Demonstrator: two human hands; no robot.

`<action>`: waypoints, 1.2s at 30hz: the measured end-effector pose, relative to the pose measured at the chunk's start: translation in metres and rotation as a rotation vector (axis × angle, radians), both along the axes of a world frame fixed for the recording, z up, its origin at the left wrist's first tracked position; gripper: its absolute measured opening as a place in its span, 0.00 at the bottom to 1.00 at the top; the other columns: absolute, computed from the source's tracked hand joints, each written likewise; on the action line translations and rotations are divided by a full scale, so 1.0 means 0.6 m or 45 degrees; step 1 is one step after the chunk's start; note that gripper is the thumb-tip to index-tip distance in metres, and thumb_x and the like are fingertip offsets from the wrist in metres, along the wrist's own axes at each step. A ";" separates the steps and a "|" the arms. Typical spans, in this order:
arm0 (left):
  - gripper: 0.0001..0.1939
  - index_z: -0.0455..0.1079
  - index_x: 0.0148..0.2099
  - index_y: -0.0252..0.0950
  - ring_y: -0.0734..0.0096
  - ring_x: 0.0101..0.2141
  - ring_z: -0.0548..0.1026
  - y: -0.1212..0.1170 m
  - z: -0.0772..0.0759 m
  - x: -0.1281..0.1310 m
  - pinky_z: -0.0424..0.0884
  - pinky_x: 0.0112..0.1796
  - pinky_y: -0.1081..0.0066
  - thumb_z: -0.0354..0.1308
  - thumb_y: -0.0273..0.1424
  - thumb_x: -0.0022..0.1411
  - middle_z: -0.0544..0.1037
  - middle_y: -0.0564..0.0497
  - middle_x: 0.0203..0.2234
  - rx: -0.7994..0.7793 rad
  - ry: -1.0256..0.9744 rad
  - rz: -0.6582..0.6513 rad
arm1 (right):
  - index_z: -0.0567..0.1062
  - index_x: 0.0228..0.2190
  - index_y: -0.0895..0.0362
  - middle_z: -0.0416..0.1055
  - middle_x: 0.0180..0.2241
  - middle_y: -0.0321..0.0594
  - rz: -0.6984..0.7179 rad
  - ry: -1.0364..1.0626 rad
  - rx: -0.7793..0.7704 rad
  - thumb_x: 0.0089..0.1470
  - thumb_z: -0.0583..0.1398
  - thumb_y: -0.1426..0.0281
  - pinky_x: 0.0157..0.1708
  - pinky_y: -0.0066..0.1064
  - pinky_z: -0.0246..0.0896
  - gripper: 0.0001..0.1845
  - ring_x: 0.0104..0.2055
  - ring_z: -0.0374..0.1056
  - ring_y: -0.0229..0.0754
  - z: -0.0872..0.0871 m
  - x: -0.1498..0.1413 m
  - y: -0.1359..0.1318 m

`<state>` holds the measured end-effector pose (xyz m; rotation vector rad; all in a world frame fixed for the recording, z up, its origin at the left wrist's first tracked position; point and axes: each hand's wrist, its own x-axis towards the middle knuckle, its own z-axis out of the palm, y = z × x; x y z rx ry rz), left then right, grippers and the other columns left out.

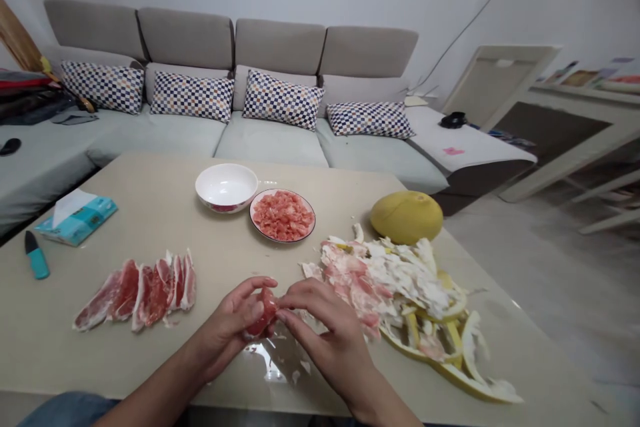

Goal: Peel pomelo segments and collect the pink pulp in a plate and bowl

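Observation:
My left hand (235, 320) is closed around a red pomelo segment (264, 313) above the near edge of the table. The thumb and fingers of my right hand (325, 320) are pinched together at the right end of that segment; whether a bit of membrane is between them is too small to tell. To the left lies a row of several pomelo segments (145, 293) with whitish skin on them. Beyond my hands a plate (257, 232) holds a heap of peeled red pulp (283, 215). A pile of pith and membrane scraps (395, 273) lies to the right.
A white bowl (227, 187) stands beside the plate. A whole pomelo (407, 217) sits behind the scraps, with curved rind strips (470, 383) near the right edge. Tissues (77, 217) and a teal-handled knife (37, 260) lie at left. A sofa (270, 140) borders the far side.

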<state>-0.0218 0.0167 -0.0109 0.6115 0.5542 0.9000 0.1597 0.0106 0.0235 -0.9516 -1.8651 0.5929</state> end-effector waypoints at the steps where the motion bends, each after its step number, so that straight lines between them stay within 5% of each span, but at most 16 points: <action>1: 0.19 0.70 0.52 0.37 0.72 0.34 0.70 0.001 0.001 0.000 0.66 0.39 0.70 0.64 0.34 0.58 0.71 0.49 0.35 0.021 0.008 -0.002 | 0.78 0.37 0.52 0.74 0.34 0.38 -0.006 -0.007 0.030 0.56 0.63 0.76 0.36 0.30 0.66 0.09 0.37 0.70 0.40 -0.001 0.001 -0.001; 18: 0.21 0.66 0.50 0.39 0.73 0.35 0.69 -0.011 0.006 0.002 0.63 0.39 0.72 0.67 0.29 0.55 0.74 0.52 0.33 0.193 0.180 0.125 | 0.70 0.33 0.60 0.70 0.29 0.45 -0.241 -0.335 0.643 0.54 0.56 0.82 0.34 0.38 0.57 0.07 0.32 0.60 0.44 -0.022 -0.023 -0.014; 30: 0.18 0.68 0.48 0.38 0.76 0.30 0.70 -0.040 0.020 0.029 0.65 0.37 0.72 0.66 0.31 0.56 0.72 0.52 0.31 -0.201 -0.194 0.190 | 0.67 0.33 0.57 0.71 0.27 0.40 -0.413 -0.419 0.723 0.52 0.56 0.81 0.36 0.39 0.53 0.08 0.28 0.63 0.41 -0.034 -0.034 -0.027; 36: 0.13 0.69 0.48 0.39 0.72 0.36 0.73 -0.049 0.009 0.038 0.67 0.39 0.70 0.61 0.32 0.61 0.75 0.50 0.35 -0.347 -0.280 0.241 | 0.68 0.33 0.55 0.71 0.27 0.38 -0.456 -0.424 0.757 0.52 0.55 0.80 0.37 0.39 0.51 0.08 0.28 0.65 0.41 -0.043 -0.034 -0.024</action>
